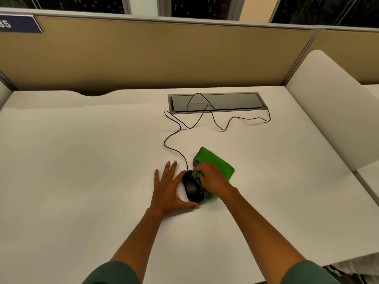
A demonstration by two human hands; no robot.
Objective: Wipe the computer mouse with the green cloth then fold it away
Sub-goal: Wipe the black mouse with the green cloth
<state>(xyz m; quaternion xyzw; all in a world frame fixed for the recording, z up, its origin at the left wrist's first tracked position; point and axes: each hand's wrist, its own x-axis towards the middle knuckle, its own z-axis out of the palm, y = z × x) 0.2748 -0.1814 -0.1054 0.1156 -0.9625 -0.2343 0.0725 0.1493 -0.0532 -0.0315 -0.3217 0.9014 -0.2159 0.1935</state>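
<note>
Fingers of right hand (213, 177) clamped on green cloth (215, 160) against mouse (191, 188); left hand (170, 187) fingers apart, flat on white desk (82, 160).

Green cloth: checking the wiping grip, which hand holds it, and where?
The right hand pinches the green cloth at its bunched near-left edge, against the mouse.

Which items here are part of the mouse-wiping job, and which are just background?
In use: computer mouse, green cloth, left hand, right hand.
Background: cable hatch, desk divider, number sign.
</note>
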